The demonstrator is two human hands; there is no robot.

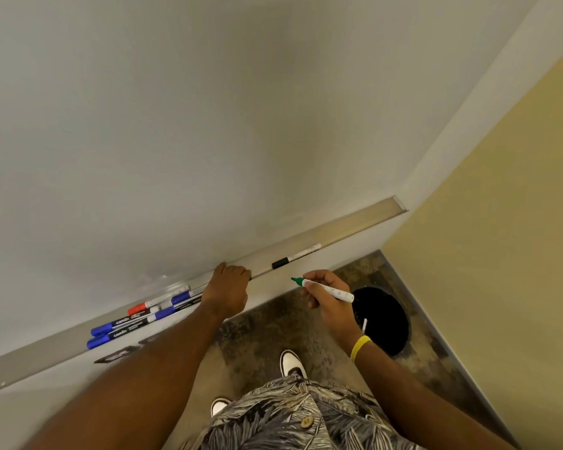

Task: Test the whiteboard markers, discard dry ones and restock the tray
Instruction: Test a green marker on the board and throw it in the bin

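My right hand [327, 295] grips an uncapped green marker [325, 289], tip pointing left toward the tray [355, 224], a little in front of it. My left hand [229, 287] rests on the tray's edge with fingers curled over it; a bit of green shows at its fingertips, and I cannot tell what it is. A black-capped marker [296, 255] lies alone in the tray to the right of my left hand. Several blue markers [127, 326] and a red-capped marker [143, 306] lie bunched in the tray to the left. The whiteboard [176, 125] fills the upper view.
A black round bin [384, 319] stands on the floor below my right hand, with a white stick-like thing inside. A yellow wall [501, 254] meets the board's wall at the right. My white shoes [293, 363] stand on mottled floor.
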